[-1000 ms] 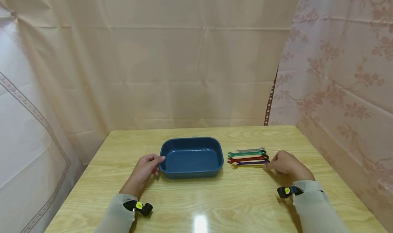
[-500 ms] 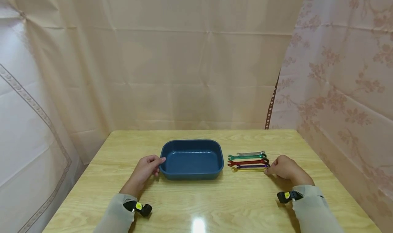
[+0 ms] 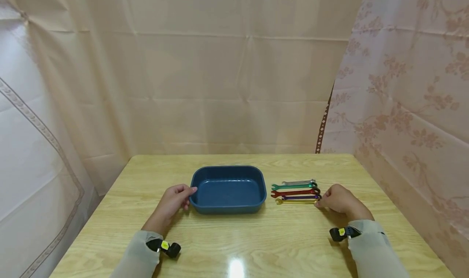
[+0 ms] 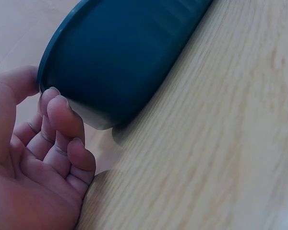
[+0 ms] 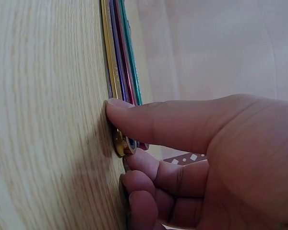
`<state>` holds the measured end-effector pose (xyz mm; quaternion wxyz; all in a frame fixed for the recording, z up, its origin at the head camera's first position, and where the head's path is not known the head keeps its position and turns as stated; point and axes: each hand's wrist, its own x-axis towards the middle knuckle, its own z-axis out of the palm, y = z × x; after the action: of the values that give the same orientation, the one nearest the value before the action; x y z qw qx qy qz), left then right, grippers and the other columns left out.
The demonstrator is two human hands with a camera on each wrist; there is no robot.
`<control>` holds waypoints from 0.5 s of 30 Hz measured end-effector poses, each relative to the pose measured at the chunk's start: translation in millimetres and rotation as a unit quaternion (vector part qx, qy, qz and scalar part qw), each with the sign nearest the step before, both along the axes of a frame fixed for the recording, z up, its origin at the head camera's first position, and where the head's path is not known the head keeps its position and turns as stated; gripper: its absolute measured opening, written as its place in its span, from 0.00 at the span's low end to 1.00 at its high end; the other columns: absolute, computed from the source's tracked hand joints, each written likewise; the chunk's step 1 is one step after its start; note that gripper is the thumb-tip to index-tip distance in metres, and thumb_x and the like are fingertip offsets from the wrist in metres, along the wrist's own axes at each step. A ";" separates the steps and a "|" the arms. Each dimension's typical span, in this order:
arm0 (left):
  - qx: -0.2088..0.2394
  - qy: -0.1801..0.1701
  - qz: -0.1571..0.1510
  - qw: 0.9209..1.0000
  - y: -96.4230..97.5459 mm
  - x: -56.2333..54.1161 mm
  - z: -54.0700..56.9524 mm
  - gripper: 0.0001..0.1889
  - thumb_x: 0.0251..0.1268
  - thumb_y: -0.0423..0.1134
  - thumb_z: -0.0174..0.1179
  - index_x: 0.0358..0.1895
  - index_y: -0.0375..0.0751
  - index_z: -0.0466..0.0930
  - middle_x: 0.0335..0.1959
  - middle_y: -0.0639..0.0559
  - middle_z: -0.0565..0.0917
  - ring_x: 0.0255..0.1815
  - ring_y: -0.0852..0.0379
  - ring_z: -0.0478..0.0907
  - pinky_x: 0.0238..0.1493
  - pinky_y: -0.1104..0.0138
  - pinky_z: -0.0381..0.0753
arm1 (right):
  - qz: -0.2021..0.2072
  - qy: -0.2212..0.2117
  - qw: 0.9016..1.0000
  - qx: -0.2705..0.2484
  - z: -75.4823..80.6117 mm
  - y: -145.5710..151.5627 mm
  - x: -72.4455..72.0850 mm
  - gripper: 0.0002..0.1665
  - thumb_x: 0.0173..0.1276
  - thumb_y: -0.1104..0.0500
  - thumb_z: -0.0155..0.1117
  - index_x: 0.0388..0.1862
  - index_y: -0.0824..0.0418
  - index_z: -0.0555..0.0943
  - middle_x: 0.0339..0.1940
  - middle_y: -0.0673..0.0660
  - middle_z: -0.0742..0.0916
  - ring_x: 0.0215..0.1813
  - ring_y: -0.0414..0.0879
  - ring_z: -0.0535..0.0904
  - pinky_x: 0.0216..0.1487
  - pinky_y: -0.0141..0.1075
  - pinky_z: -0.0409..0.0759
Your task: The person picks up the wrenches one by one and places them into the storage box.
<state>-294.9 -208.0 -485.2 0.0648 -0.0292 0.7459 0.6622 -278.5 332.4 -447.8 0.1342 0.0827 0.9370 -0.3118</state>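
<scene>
My left hand (image 3: pixel 171 202) pinches the left rim of a blue rectangular basin (image 3: pixel 229 210), thumb over the edge and fingers curled against the outside wall. To the right of the basin, several combination wrenches lie side by side: gold (image 3: pixel 298 202), purple (image 3: pixel 300 197), red (image 3: pixel 293 193), green (image 3: pixel 294 186) and silver (image 3: pixel 297 183). My right hand (image 3: pixel 340 200) pinches the ring end of the gold wrench, the one nearest me. In the right wrist view the thumb (image 5: pixel 158 122) lies across this wrench near its ring, with the curled fingers on the far side.
Everything stands on a light wood-grain table (image 3: pixel 205 245). Beige cloth (image 3: pixel 227 86) hangs behind its far edge, and a flowered pink cloth (image 3: pixel 414 107) hangs along the right. A black wrist camera (image 3: pixel 165 246) is strapped to the left sleeve, another camera (image 3: pixel 340 233) to the right.
The head view has tilted slightly, so the whole scene sits a little lower. Both hands keep their places, the left at the basin rim, the right at the gold wrench's ring end.
</scene>
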 end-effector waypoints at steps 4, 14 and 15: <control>0.005 0.001 0.004 1.000 0.0 -1.0 0.6 0.20 0.67 0.51 0.70 0.34 0.36 0.80 0.22 0.52 0.76 0.21 0.56 0.74 0.29 0.68 0.78 | -0.005 -0.004 1.000 -0.004 1.0 -0.9 -1.4 0.24 0.60 0.48 0.79 0.34 0.64 0.79 0.33 0.58 0.79 0.34 0.51 0.72 0.33 0.40 0.69; 0.001 -0.001 -0.003 1.000 0.8 -1.0 -0.3 0.19 0.68 0.51 0.70 0.35 0.36 0.80 0.22 0.52 0.76 0.22 0.56 0.74 0.29 0.68 0.78 | 0.000 -0.004 1.000 0.005 0.8 0.9 1.0 0.27 0.60 0.47 0.79 0.40 0.66 0.78 0.39 0.60 0.80 0.40 0.53 0.73 0.37 0.42 0.70; 0.002 0.000 -0.003 1.000 0.7 -0.8 0.2 0.19 0.68 0.51 0.70 0.35 0.36 0.80 0.22 0.52 0.76 0.22 0.56 0.74 0.29 0.68 0.78 | 0.003 -0.002 1.000 0.004 0.7 1.1 1.0 0.26 0.61 0.47 0.79 0.40 0.66 0.78 0.38 0.60 0.80 0.39 0.53 0.73 0.36 0.42 0.70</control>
<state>-295.7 -207.3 -485.0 0.0663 -0.0268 0.7449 0.6633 -277.5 333.5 -447.1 0.1369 0.0807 0.9381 -0.3077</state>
